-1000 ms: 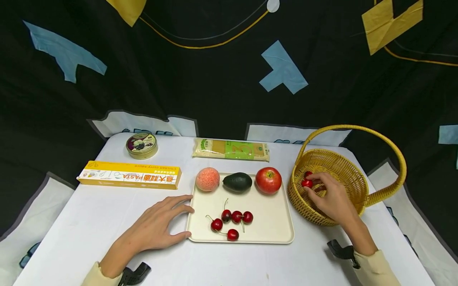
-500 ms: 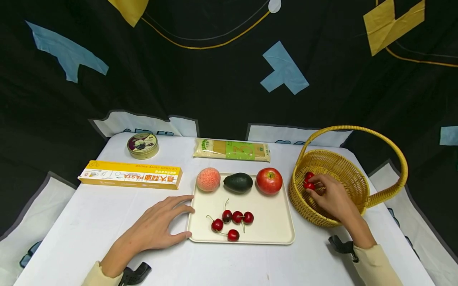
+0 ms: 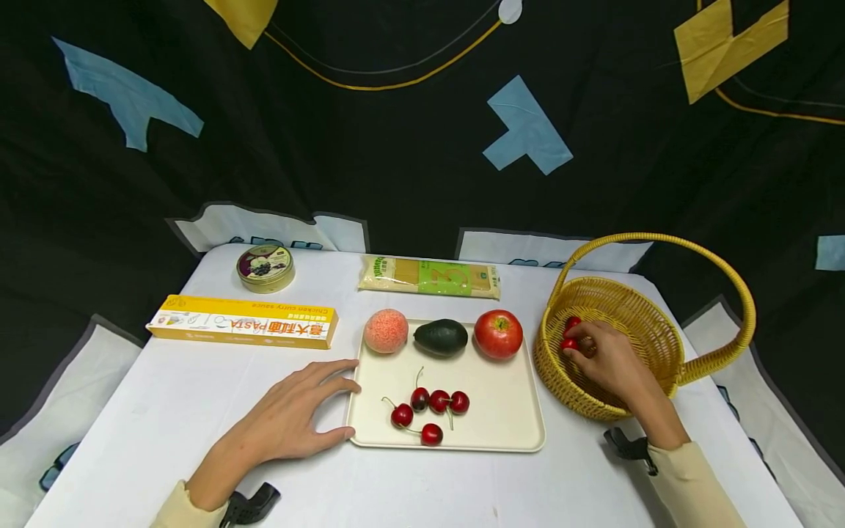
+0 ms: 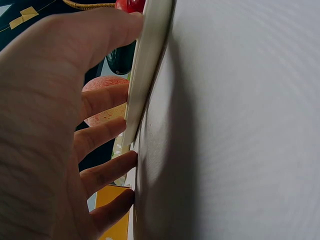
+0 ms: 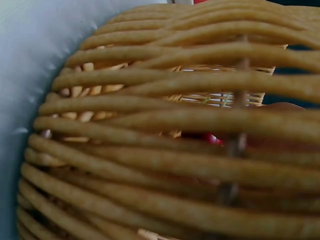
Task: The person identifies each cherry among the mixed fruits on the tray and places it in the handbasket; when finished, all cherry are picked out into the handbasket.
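Observation:
My left hand (image 3: 290,414) lies at the left side of a cream tray (image 3: 502,418), thumb and fingertips touching its rim. In the left wrist view the tray's edge (image 4: 150,60) runs past the thumb and spread fingers. Several dark red cherries (image 3: 432,434), some with stems, lie on the tray. Behind them sit a pinkish-orange round fruit (image 3: 386,331), a dark green avocado (image 3: 441,337) and a red apple (image 3: 498,334). Inside a yellow wicker basket (image 3: 561,389), my right hand (image 3: 610,359) pinches a cherry (image 3: 570,343); another cherry (image 3: 572,322) shows beside the fingertips.
The basket's tall handle (image 3: 746,308) arches over its right side. A yellow pasta box (image 3: 244,323) and a round tin (image 3: 265,268) stand at the back left. A pack of noodles (image 3: 429,278) lies behind the tray. Basket weave (image 5: 150,120) fills the right wrist view.
My right hand has sunk very slightly inside the basket with the cherry at its fingertips. The left hand and the tray's fruit stay where they were.

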Available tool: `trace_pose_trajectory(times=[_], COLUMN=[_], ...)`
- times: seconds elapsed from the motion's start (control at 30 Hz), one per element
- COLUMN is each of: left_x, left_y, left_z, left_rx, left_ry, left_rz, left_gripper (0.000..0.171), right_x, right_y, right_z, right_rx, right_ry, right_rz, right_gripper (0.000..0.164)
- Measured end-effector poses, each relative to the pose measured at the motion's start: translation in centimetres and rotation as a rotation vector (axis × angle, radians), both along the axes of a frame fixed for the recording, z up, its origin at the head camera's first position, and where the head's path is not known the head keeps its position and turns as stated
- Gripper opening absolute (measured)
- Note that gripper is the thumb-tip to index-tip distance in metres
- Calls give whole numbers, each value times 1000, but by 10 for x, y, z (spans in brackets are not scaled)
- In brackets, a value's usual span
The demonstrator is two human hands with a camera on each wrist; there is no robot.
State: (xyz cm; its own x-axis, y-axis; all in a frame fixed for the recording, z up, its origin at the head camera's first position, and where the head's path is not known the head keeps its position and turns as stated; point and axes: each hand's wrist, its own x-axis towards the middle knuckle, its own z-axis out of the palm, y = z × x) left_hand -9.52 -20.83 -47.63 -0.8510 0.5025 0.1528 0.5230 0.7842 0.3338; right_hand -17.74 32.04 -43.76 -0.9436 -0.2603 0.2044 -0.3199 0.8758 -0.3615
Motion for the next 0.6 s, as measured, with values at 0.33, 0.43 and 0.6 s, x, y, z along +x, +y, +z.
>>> trace_pose_trajectory(times=[0.33, 0.43, 0.6], left_x=[0, 0, 0], left_y=[0, 0, 0], left_z=[0, 0, 0], left_rx=[3, 4, 0], left_ry=[-2, -4, -7], left_rz=[-3, -2, 1], left_gripper=[51, 52, 53], right_x=[0, -1, -1], right_y=[0, 0, 1], right_z=[-3, -4, -6], right_rx=[15, 17, 9], right_ry=[-43, -52, -30], right_rz=[-20, -25, -2], right_gripper=[30, 30, 28])
